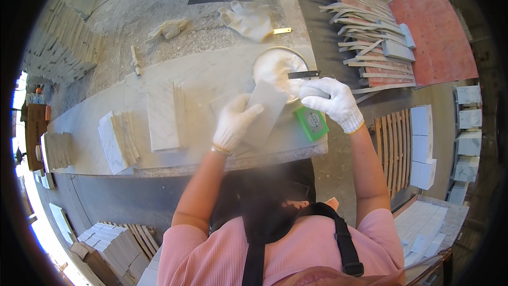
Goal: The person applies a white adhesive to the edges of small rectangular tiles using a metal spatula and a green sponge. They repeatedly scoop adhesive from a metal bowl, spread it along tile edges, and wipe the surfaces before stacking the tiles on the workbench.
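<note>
Tile is in the left hand, tipped up over the near part of the bench. Left thumb lies across its top face, fingers hidden behind; grip is closed on the left edge. Long axis runs 7 to 1 o'clock, 1 o'clock end overlapping the near rim of the bowl in this view. Can't tell if they touch.

Bowl sits at 12 from the tile, holding white powder or paste. Right hand is at 3 from the tile, half curled, fingers at the bowl's 4 o'clock edge. It's nearer the bowl; left is nearer the tile. Dark strip crosses the bowl's right edge, just at 11 from the right hand; can't tell if fingers have it.

Green box: bowl's 5 o'clock, below the right hand. Spare glove: bowl's 11, yellow-handled tool beside it. Tile stack: 9 from the left hand.
</note>
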### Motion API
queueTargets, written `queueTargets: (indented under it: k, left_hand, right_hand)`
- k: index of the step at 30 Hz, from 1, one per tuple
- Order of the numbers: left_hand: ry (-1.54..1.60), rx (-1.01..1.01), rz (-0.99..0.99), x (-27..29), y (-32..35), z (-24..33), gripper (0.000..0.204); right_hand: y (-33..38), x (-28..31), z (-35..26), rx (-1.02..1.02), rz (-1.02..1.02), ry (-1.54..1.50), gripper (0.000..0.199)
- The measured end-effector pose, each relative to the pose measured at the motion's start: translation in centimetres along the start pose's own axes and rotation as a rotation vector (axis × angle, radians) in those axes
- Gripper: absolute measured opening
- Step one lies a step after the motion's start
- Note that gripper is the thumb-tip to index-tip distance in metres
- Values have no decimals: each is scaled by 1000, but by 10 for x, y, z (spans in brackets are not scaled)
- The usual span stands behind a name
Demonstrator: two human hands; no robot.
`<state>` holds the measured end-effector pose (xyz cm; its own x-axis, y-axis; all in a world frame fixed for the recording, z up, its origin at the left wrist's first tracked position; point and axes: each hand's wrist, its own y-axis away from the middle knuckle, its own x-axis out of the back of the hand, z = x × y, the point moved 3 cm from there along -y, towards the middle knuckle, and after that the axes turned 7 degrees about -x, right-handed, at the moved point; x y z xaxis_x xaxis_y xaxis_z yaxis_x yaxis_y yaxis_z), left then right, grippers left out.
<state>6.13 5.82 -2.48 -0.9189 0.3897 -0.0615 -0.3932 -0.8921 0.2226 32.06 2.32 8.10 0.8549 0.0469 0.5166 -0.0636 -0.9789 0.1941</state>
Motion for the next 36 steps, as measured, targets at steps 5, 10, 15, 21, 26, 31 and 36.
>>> queueTargets:
  k: [5,10,15,21,26,31,36]
  left_hand:
    - [-3,7,-1,0,0,-1,47]
    - [-21,4,14,0,1,2,47]
    - [-42,5,1,0,1,3,47]
    - [-42,4,-2,0,1,3,48]
    - [-52,0,-6,0,2,6,47]
    - [-52,4,-12,0,3,9,46]
    - [-51,20,-11,-1,0,5,44]
  right_hand:
    - [-1,-1,-3,-4,-16,-6,33]
    - [-3,-2,-6,24,12,78,31]
    - [-4,-2,-7,46,11,78,30]
    - [-4,-1,-9,67,23,148,31]
    - [-4,-1,-10,62,28,164,32]
    - [-6,-1,-5,-64,7,-47,37]
    - [-31,-5,-17,-18,-35,-262,46]
